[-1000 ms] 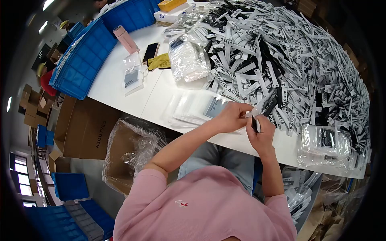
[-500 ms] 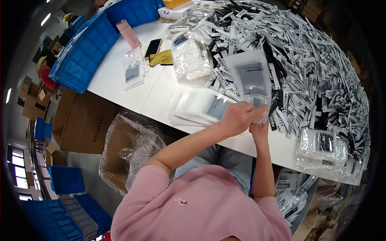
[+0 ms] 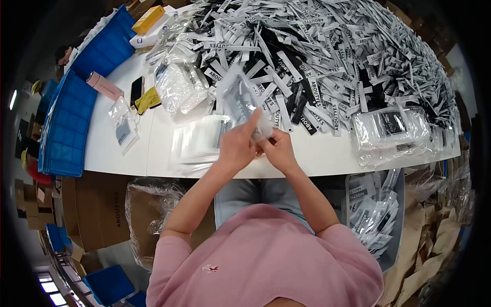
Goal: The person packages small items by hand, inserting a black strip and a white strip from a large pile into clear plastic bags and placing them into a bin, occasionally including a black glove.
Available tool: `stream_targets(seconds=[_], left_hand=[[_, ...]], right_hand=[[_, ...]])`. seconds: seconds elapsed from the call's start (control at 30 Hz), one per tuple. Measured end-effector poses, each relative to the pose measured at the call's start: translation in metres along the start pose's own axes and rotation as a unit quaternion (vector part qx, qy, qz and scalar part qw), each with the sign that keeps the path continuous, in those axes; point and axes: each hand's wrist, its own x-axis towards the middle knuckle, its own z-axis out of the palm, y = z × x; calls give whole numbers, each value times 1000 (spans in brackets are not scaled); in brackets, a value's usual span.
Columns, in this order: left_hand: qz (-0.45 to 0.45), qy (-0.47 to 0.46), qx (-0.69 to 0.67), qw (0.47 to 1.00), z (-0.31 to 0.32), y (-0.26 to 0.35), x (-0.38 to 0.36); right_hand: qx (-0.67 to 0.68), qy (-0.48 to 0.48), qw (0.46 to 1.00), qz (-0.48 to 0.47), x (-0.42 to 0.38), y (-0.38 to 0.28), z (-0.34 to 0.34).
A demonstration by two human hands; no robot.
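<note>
Clear plastic pouch (image 3: 239, 100) with a dark label inside (blurred) stands tilted above the white table (image 3: 327, 153), pinched at its lower edge by left hand (image 3: 236, 146) and right hand (image 3: 277, 148). Beyond the table's near edge spreads a heap of black-and-white printed labels (image 3: 327, 56); flat clear bags (image 3: 197, 143) lie just left of the hands.

Light: bright and even over my white tabletop (image 3: 327, 153), shadows faint.
Glare: sheen on the clear plastic bags (image 3: 388, 134).
Blur: my left hand (image 3: 236, 146) and the pouch above it smear.
Edges: strong fisheye bend, black vignette at corners.
</note>
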Motion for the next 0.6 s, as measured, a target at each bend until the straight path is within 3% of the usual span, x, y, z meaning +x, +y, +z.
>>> stream_targets(seconds=[0.07,0.1,0.13,0.17,0.2,0.27,0.3,0.33,0.4,0.43,0.47,0.53,0.57,0.6], left_hand=[[40,-35,6,999,5,13,-5],[32,-74,-13,997,4,19,-3],[24,-112,-31,993,-7,31,5],[-105,-251,-80,959,-25,39,17],[-105,-254,-80,958,-32,33,23],[116,-108,2,987,-43,20,35],[219,-62,80,970,-50,19,51],[217,-64,79,971,-55,15,60],[146,-265,15,953,-63,7,73],[75,-297,2,952,-66,8,78],[77,-300,1,951,-65,7,82],[68,-319,38,945,-65,4,87],[69,-319,38,945,-63,-1,88],[30,-321,-18,946,-60,-8,86]], right_hand=[[-139,25,988,-65,6,7,-16],[-165,51,973,-156,14,25,-21],[-164,52,973,-157,15,19,-21],[-157,37,977,-141,13,11,-22],[-150,23,980,-125,11,4,-23],[-166,-9,979,-121,11,-5,-27],[-183,-44,975,-116,10,-8,-29],[-192,-71,975,-88,9,-13,-29],[-185,-79,976,-81,9,-16,-28],[-178,-85,977,-77,10,-16,-28],[-177,-82,978,-77,10,-16,-30],[-1,-108,994,-25,8,-26,-30],[78,-89,992,52,3,-35,-31],[77,-89,992,52,3,-32,-31]])
